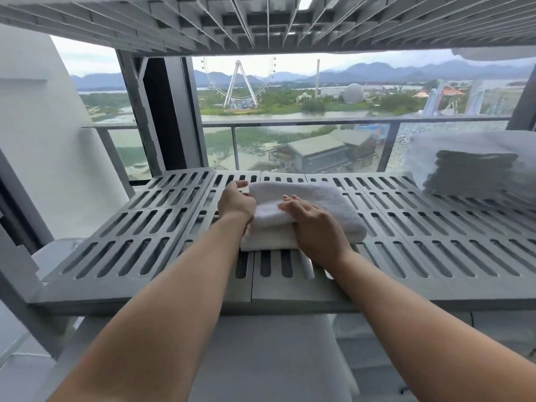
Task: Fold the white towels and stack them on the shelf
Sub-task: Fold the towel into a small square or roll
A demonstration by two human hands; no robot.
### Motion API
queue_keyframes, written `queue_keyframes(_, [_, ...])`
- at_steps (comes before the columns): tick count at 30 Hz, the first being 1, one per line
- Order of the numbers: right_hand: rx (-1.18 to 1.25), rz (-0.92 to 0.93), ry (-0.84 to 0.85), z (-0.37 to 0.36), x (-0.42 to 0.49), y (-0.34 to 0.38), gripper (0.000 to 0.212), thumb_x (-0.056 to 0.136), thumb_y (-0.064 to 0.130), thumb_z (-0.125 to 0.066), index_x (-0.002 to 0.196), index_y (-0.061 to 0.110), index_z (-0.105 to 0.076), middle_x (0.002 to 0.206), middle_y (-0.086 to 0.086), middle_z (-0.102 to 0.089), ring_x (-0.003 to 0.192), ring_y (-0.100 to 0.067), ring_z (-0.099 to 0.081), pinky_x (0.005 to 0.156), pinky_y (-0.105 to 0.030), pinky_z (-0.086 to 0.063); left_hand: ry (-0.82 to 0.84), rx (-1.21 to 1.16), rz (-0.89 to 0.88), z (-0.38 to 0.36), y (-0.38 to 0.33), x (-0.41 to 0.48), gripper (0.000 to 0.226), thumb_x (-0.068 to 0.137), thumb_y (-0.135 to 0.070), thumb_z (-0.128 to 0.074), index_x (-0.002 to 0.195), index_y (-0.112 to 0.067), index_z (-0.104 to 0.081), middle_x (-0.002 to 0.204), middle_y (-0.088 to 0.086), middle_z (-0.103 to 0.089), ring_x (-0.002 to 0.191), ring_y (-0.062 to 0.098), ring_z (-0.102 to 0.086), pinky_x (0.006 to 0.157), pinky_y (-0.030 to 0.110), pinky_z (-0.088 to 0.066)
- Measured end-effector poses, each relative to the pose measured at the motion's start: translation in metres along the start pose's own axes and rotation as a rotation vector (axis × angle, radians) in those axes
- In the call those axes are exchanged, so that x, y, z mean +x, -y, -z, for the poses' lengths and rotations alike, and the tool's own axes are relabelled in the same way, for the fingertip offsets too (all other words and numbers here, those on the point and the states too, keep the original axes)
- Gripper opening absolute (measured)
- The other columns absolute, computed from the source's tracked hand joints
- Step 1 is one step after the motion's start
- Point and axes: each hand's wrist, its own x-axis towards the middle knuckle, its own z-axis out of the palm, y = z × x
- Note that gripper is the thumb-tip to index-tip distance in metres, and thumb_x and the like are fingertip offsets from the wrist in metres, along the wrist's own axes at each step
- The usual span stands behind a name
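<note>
Forearms reach over shelf; right grip flat, fingers straight, presses folded white towel mid-shelf; left grip curled at towel's left edge, hold unclear. Towel likely soft, light, floppy: support both sides from beneath.

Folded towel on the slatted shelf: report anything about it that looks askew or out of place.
The folded towel has its lower layer poking out past the top fold at the near left, edges unaligned. It sits apart from the towel stack at the right of the shelf.
</note>
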Motion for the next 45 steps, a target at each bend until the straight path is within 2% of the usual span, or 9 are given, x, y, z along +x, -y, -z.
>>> queue_keyframes(12, [-0.058, -0.033, -0.038, -0.009, 0.01, 0.019, 0.035, 0.092, 0.001, -0.051, 0.125, 0.007, -0.061, 0.113, -0.015, -0.071, 0.092, -0.037, -0.071, 0.073, -0.046, -0.059, 0.287, -0.471, 0.189, 0.016, -0.006, 0.013, 0.041, 0.092, 0.001, -0.06, 0.128, -0.017, -0.055, 0.132, 0.015, -0.057, 0.107, 0.026, -0.064, 0.078, 0.035, -0.058])
queue_keyframes(15, [-0.105, 0.154, 0.062, -0.009, 0.006, 0.022, 0.037, 0.082, -0.001, -0.057, 0.117, 0.006, -0.066, 0.121, -0.014, -0.07, 0.118, -0.03, -0.065, 0.1, -0.039, -0.053, 0.317, -0.291, 0.124, 0.027, -0.003, 0.021, 0.048, 0.094, -0.009, -0.063, 0.139, -0.02, -0.051, 0.142, 0.012, -0.051, 0.103, 0.018, -0.057, 0.082, 0.031, -0.052])
queue_keyframes(19, [-0.074, 0.153, 0.054, -0.008, 0.006, 0.024, 0.026, 0.087, 0.024, -0.063, 0.111, 0.014, -0.07, 0.12, -0.007, -0.072, 0.119, -0.026, -0.065, 0.095, -0.038, -0.055, 0.157, 0.302, -0.265, 0.024, -0.003, 0.019, 0.051, 0.087, -0.011, -0.07, 0.134, -0.029, -0.058, 0.132, 0.005, -0.058, 0.09, 0.013, -0.059, 0.071, 0.02, -0.046])
queue_keyframes(22, [0.051, 0.05, 0.052, -0.007, 0.009, 0.022, 0.029, 0.098, 0.032, -0.053, 0.115, 0.022, -0.074, 0.127, -0.001, -0.069, 0.125, -0.016, -0.06, 0.098, -0.036, -0.053, 0.036, 0.418, -0.555, 0.017, -0.011, 0.012, 0.029, 0.093, -0.011, -0.064, 0.115, -0.029, -0.07, 0.127, 0.001, -0.064, 0.109, 0.019, -0.061, 0.09, 0.026, -0.047])
queue_keyframes(26, [0.115, -0.024, 0.049, -0.01, 0.012, 0.021, 0.029, 0.097, 0.026, -0.053, 0.114, 0.023, -0.076, 0.124, 0.0, -0.07, 0.123, -0.011, -0.061, 0.102, -0.033, -0.05, 0.268, 0.455, -0.516, 0.006, -0.009, 0.009, 0.029, 0.105, -0.027, -0.045, 0.123, -0.031, -0.067, 0.126, 0.001, -0.069, 0.091, 0.017, -0.065, 0.078, 0.031, -0.05])
queue_keyframes(28, [0.081, -0.104, 0.053, -0.011, 0.016, 0.02, 0.03, 0.094, 0.026, -0.053, 0.109, 0.019, -0.077, 0.12, -0.002, -0.072, 0.116, -0.016, -0.065, 0.1, -0.034, -0.051, 0.368, 0.597, -0.449, 0.003, -0.001, 0.01, 0.039, 0.107, -0.035, -0.035, 0.14, -0.033, -0.055, 0.146, 0.002, -0.055, 0.124, 0.023, -0.055, 0.104, 0.04, -0.044])
queue_keyframes(34, [-0.116, -0.476, 0.259, -0.025, 0.026, 0.017, 0.061, 0.093, 0.042, -0.031, 0.151, 0.028, -0.038, 0.165, -0.005, -0.021, 0.154, -0.02, -0.006, 0.124, -0.044, 0.01, 0.439, 0.793, -0.325, -0.006, 0.004, 0.013, 0.053, 0.105, -0.05, -0.021, 0.155, -0.036, -0.031, 0.166, -0.004, -0.02, 0.153, 0.019, -0.014, 0.123, 0.049, -0.016])
queue_keyframes(41, [-0.121, -0.388, 0.344, -0.015, 0.018, -0.003, 0.072, 0.084, 0.045, -0.015, 0.154, 0.034, -0.029, 0.166, 0.003, -0.016, 0.154, -0.014, -0.002, 0.121, -0.042, 0.018, 0.378, 0.911, -0.264, -0.018, 0.0, 0.005, 0.056, 0.103, -0.042, -0.017, 0.157, -0.029, -0.028, 0.164, 0.006, -0.024, 0.15, 0.031, -0.019, 0.118, 0.054, -0.024])
queue_keyframes(45, [-0.121, -0.41, 0.359, -0.002, 0.008, -0.013, 0.071, 0.085, 0.043, -0.014, 0.154, 0.038, -0.028, 0.166, 0.008, -0.014, 0.154, -0.011, 0.0, 0.118, -0.044, 0.022, 0.473, 0.819, -0.129, -0.018, -0.008, -0.012, 0.061, 0.102, -0.04, -0.022, 0.161, -0.027, -0.013, 0.169, 0.007, 0.0, 0.154, 0.034, 0.004, 0.123, 0.057, -0.008])
